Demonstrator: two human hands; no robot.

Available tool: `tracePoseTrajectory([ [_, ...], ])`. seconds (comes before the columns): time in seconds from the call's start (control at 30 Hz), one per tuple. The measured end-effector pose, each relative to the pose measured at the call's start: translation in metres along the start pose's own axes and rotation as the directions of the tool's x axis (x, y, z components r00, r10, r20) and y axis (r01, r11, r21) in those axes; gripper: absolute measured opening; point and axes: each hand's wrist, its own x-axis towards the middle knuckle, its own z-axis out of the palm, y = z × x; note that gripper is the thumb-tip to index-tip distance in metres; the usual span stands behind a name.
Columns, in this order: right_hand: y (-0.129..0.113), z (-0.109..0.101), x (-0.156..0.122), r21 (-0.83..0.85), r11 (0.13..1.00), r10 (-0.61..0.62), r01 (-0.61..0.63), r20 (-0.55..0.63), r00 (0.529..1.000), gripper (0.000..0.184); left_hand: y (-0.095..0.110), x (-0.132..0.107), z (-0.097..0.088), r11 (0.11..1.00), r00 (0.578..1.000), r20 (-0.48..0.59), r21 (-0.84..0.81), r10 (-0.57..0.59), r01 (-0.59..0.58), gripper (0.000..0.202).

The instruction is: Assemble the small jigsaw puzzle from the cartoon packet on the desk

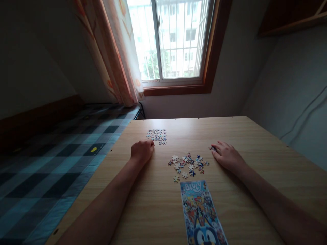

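Observation:
My left hand [142, 150] rests on the table with its fingers curled closed. What is inside them, if anything, is hidden. Just beyond it lies a block of jigsaw pieces [157, 135] set out in rows. My right hand [227, 156] lies palm down with its fingers out, the fingertips touching a few small jigsaw pieces [212, 148]. Between the hands spreads a loose pile of jigsaw pieces [190, 164], some picture side up and some pale side up. A Bluey picture sheet [201, 212] lies nearer to me, below the pile.
The wooden table [153, 211] ends at a far edge before the wall and a window [178, 41]. A bed with a checked cover [84, 149] runs along the left side. An orange patterned curtain [114, 51] hangs beside the window. A cable [304, 110] runs along the right wall.

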Motion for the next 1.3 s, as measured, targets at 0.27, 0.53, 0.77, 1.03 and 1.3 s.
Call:
tracePoseTrajectory([
  [0.27, -0.002, -0.002, -0.002, 0.026, 0.999, 0.029, -0.03, 0.024, 0.999, 0.04, -0.007, 0.0, 0.004, 0.981, 0.995, 0.046, -0.179, 0.084, -0.074, 0.024],
  [0.53, -0.002, -0.003, -0.003, 0.009, 1.0, 0.028, -0.028, 0.05, 0.998, 0.042, -0.017, -0.001, 0.005, 0.971, 0.997, 0.031, -0.231, 0.071, -0.062, 0.023],
  [0.77, -0.003, -0.003, -0.003, 0.007, 0.999, 0.035, -0.036, 0.049, 0.998, 0.041, -0.021, 0.002, 0.014, 0.964, 0.99, -0.028, -0.222, 0.141, -0.143, 0.022],
  [1.03, -0.007, -0.004, -0.003, -0.008, 0.999, 0.035, -0.035, 0.024, 0.999, 0.04, -0.015, 0.007, 0.021, 0.976, 0.992, -0.019, -0.18, 0.124, -0.125, 0.025],
  [1.3, -0.005, -0.002, -0.002, -0.002, 0.999, 0.046, -0.046, 0.036, 0.998, 0.041, -0.017, 0.009, 0.022, 0.968, 0.991, 0.007, -0.215, 0.132, -0.127, 0.027],
])
